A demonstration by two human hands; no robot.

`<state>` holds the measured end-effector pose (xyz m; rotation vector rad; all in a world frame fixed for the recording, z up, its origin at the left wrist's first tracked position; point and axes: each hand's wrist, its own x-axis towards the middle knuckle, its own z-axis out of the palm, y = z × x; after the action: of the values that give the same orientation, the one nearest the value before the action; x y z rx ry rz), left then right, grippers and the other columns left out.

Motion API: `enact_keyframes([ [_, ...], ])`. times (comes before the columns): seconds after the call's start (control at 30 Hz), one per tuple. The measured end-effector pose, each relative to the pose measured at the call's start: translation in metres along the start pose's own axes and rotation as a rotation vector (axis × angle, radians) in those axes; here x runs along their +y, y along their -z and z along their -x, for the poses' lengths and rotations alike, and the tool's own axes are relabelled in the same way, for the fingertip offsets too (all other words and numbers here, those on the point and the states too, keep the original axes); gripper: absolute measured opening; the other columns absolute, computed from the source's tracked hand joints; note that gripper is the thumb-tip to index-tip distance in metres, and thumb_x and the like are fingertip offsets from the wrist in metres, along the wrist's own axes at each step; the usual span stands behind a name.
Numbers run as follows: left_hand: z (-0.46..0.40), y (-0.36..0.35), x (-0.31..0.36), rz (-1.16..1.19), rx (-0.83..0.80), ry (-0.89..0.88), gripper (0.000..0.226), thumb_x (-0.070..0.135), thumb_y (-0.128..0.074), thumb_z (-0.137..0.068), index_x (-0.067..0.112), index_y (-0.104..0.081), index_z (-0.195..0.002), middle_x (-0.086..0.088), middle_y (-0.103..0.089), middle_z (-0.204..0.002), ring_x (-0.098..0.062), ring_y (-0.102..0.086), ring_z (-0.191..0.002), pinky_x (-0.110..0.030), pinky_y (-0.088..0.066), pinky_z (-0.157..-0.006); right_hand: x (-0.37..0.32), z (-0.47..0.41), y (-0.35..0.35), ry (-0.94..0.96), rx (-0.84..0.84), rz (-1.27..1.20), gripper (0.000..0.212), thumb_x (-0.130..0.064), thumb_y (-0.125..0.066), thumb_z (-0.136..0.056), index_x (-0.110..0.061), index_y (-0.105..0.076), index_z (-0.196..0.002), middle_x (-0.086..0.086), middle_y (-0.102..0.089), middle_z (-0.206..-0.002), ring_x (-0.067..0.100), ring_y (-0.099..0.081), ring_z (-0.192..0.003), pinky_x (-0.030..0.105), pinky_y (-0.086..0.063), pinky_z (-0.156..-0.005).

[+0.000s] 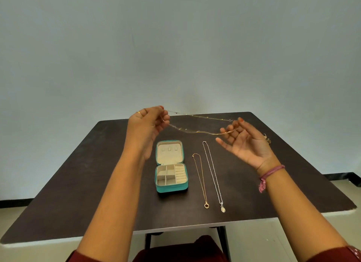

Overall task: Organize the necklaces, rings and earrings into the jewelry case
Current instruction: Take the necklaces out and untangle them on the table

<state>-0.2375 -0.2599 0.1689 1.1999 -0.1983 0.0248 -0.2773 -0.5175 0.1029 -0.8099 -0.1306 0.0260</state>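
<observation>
A thin gold necklace (199, 132) is stretched in the air between my two hands, above the far part of the dark table (78, 183). My left hand (148, 123) pinches one end of the chain with curled fingers. My right hand (244, 140) is palm up, and the chain's other end hangs between its thumb and fingertips. Below them the teal jewelry case (171, 167) lies open, showing a beige lid with three small hooks and several bare compartments. To its right, a gold necklace with a ring pendant (201, 180) and a silver necklace with an oval pendant (214, 176) lie straight on the table.
A few small gold pieces (267, 138), probably earrings, lie near the table's right edge, partly hidden behind my right hand. A pink thread band (269, 174) circles my right wrist. Grey wall stands behind the table; my lap in dark red shows below the near edge.
</observation>
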Motion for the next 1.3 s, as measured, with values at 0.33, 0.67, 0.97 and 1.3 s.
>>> enact_keyframes([
  [0.33, 0.037, -0.005, -0.086, -0.005, 0.027, 0.245, 0.008, -0.003, -0.061, -0.086, 0.002, -0.063, -0.079, -0.01, -0.064, -0.071, -0.014, -0.063, -0.063, -0.02, -0.056, -0.061, -0.013, 0.0, 0.026, 0.035, 0.297, -0.159, 0.041, -0.007, -0.091, -0.048, -0.01, -0.07, -0.083, 0.004, -0.069, -0.079, 0.018, -0.072, -0.082, 0.039, -0.06, -0.071],
  [0.67, 0.079, -0.016, -0.133, -0.123, 0.022, 0.324, 0.005, -0.002, -0.06, -0.086, 0.001, -0.063, -0.089, -0.008, -0.069, -0.072, -0.012, -0.064, -0.065, -0.021, -0.055, -0.062, -0.032, -0.002, 0.036, -0.095, 0.502, 0.346, 0.007, -0.007, -0.056, -0.093, -0.008, -0.062, -0.095, 0.004, -0.06, -0.075, 0.008, -0.064, -0.055, 0.026, -0.059, -0.057],
  [0.97, 0.11, -0.034, -0.148, -0.085, 0.01, 0.298, 0.015, -0.001, -0.056, -0.089, 0.009, -0.063, -0.097, -0.005, -0.066, -0.072, -0.013, -0.061, -0.061, -0.025, -0.052, -0.06, -0.031, -0.01, 0.043, -0.102, 0.466, 0.542, 0.007, -0.009, -0.058, -0.091, -0.008, -0.064, -0.096, 0.004, -0.062, -0.077, 0.009, -0.06, -0.064, 0.023, -0.058, -0.062],
  [1.3, 0.126, -0.049, -0.168, -0.37, -0.118, 0.163, 0.003, 0.019, -0.075, -0.081, 0.016, -0.073, -0.081, -0.001, -0.073, -0.069, -0.013, -0.07, -0.067, -0.022, -0.056, -0.067, -0.025, -0.017, 0.058, -0.035, 0.478, 0.911, 0.012, -0.012, -0.059, -0.091, -0.008, -0.066, -0.101, 0.003, -0.064, -0.079, 0.008, -0.06, -0.068, 0.017, -0.056, -0.059],
])
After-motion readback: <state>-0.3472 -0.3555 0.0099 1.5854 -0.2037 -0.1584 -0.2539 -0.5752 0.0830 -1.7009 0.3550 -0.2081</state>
